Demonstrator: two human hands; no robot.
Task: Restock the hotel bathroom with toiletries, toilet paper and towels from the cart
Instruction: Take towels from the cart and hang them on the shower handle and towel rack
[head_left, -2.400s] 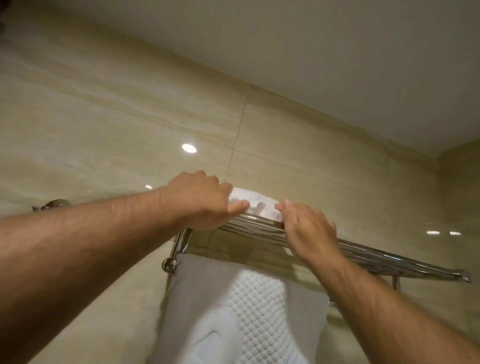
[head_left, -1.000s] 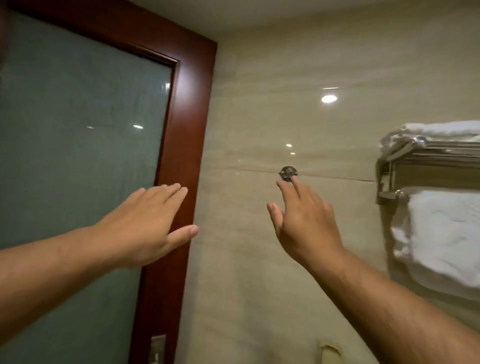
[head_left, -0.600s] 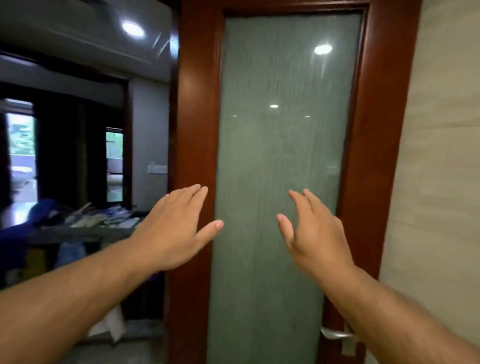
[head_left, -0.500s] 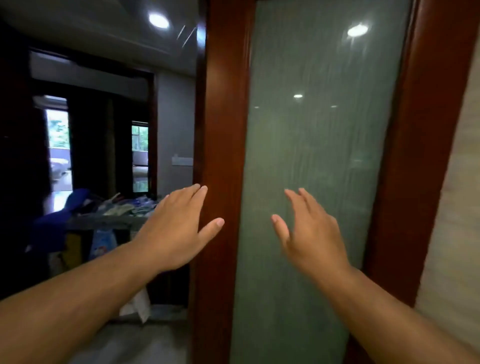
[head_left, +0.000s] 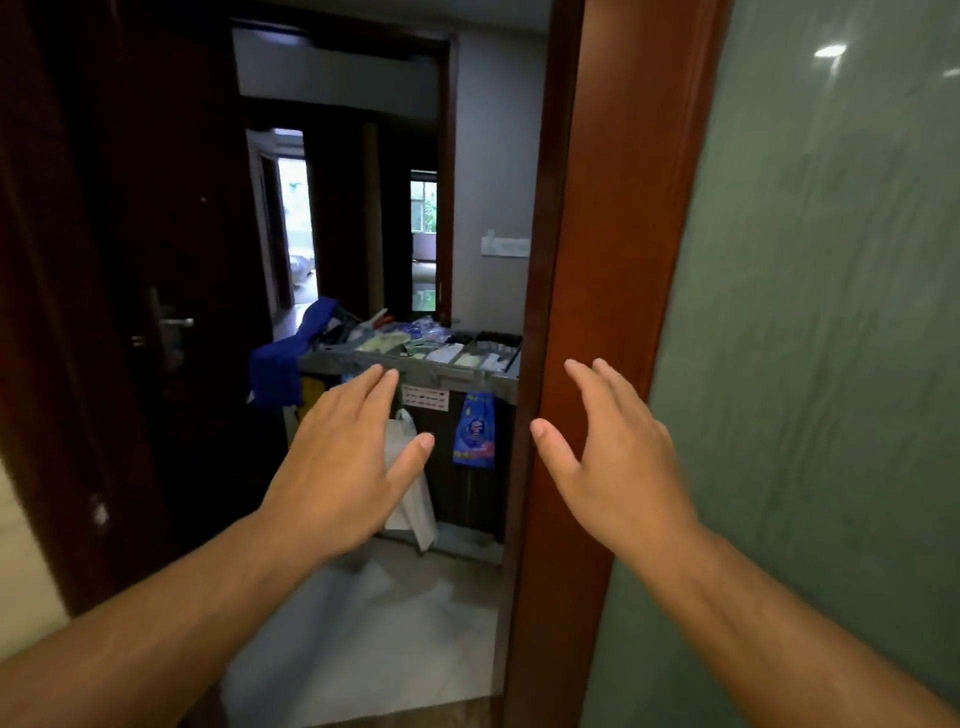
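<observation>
both hands, left hand (head_left: 347, 457) and right hand (head_left: 618, 462), reach forward, fingers seemingly relaxed, holding nothing.

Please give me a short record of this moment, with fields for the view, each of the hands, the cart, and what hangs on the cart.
view: through the doorway, toward the cart
left hand: open, fingers straight, holds nothing
right hand: open, holds nothing, in front of the wooden frame
cart: beyond the doorway; small supplies in the top tray, too blurred to name
hanging on cart: blue bag; white plastic bag
right side: frosted glass door
</observation>
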